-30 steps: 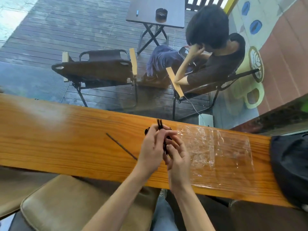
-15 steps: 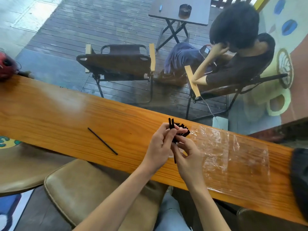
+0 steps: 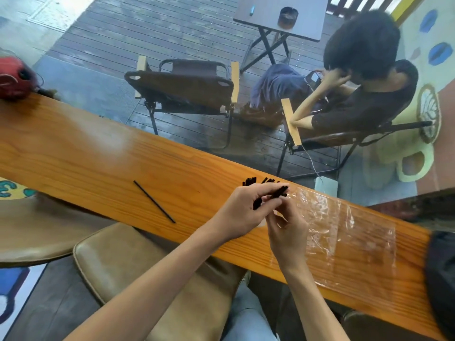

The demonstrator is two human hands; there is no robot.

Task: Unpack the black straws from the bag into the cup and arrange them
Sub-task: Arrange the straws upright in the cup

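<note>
My left hand grips a bundle of black straws that slants up to the right, just above the wooden counter. More straw tips stick up behind its knuckles. My right hand sits just below, fingertips curled against the bundle's lower end. One loose black straw lies on the counter to the left. The clear plastic bag lies flat and crumpled on the counter, right of my hands. I see no cup; my hands hide what is behind them.
A red object sits at the counter's far left end and a black bag at its right end. A tan stool stands below. Beyond the counter are a folding chair and a seated person.
The bundle has tipped from upright to slanting right in my hands, and its tips have fanned out. The loose straw and the bag have not moved on the counter.
</note>
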